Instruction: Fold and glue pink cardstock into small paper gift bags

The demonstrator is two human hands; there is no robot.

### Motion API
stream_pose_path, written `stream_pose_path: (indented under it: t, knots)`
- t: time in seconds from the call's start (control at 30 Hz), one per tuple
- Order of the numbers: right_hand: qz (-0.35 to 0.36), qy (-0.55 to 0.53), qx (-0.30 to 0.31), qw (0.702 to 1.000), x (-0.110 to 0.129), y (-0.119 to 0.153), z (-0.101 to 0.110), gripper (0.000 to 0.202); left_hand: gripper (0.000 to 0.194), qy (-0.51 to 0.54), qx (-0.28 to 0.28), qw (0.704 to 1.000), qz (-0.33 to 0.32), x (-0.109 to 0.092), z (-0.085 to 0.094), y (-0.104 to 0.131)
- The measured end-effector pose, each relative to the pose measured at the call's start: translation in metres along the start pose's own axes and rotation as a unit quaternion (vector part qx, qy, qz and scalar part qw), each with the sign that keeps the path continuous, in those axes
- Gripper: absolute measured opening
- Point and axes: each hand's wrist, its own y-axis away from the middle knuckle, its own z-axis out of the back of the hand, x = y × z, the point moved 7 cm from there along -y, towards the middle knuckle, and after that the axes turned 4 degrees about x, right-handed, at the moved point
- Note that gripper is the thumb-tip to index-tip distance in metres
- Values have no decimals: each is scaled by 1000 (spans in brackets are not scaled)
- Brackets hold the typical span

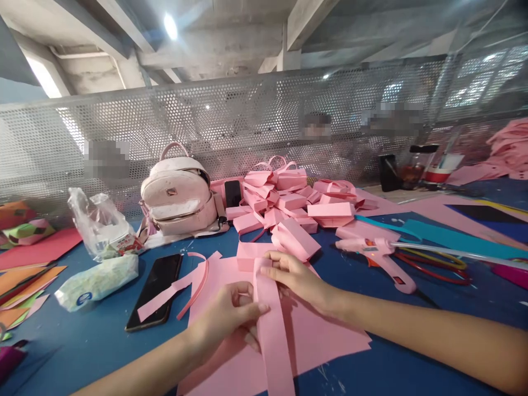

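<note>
A long pink paper strip (pixel 274 341) runs up from the near edge of the view between my two hands. My left hand (pixel 231 313) pinches it from the left, thumb on top and fingers beneath. At its far end, my right hand (pixel 289 275) grips it with thumb and fingertips. Just beyond my fingers stands a folded pink paper piece (pixel 249 256); whether it joins the strip I cannot tell. Flat pink sheets (pixel 330 335) lie below both hands. To the right rests a pink glue gun (pixel 379 253) with a clear glue stick in its back.
Folded pink paper boxes (pixel 289 201) are heaped at the back. Left of my hands lie a phone (pixel 157 291), a tissue pack (pixel 99 280) and a plastic bag (pixel 99 225). A pale pink backpack (pixel 179 192) stands near the perforated metal screen (pixel 231 121). Blue strips (pixel 454 236) lie right.
</note>
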Motion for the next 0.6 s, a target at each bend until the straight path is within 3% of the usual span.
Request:
stream_pose_path:
  t: [0.1,0.3,0.4,0.6]
  knots:
    - [-18,-35,-11,999,-10,1,4,42,46,-28,19,999,22,7,-3,-1]
    - [-42,-8,34,999,-25,0,4,43,48,-27,17,999,20,18,-3,-7]
    - [-36,-37,-24,998,-27,-2,14,43,45,-45,-5,999,13,20,3,-8]
    - [-20,-94,-138,986,-28,0,32,43,39,-126,-11,990,60,25,12,-4]
